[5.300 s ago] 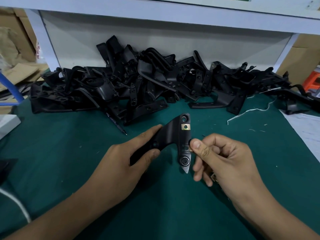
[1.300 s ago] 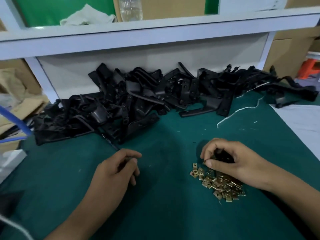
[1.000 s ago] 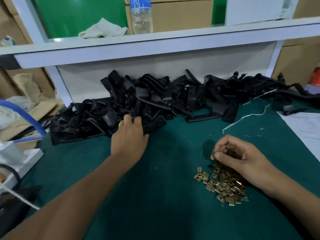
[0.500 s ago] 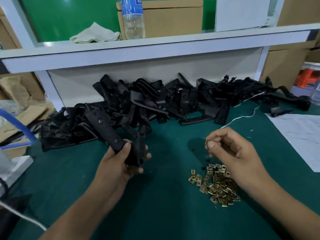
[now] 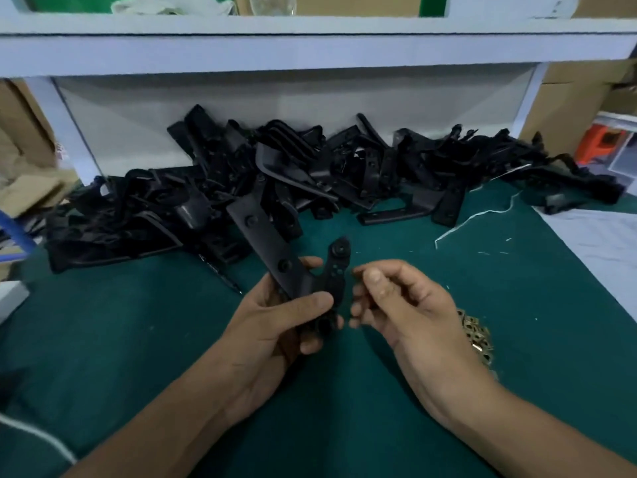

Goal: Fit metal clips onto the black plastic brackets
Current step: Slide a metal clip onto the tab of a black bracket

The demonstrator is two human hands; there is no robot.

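We count two hands, the left hand (image 5: 275, 319) and the right hand (image 5: 403, 305), and one bracket (image 5: 272, 250) held up near us. The far pile of brackets (image 5: 310, 174) is too tangled to number (dozens, perhaps), as is the heap of clips (image 5: 477, 334) at right.

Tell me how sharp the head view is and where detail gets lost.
Head view: soft throughout, with motion blur; the bracket pile merges into one black mass; the bracket in the left hand shows little relief; shelf edge bows from wide-angle distortion; whether the right hand holds a clip is unreadable.
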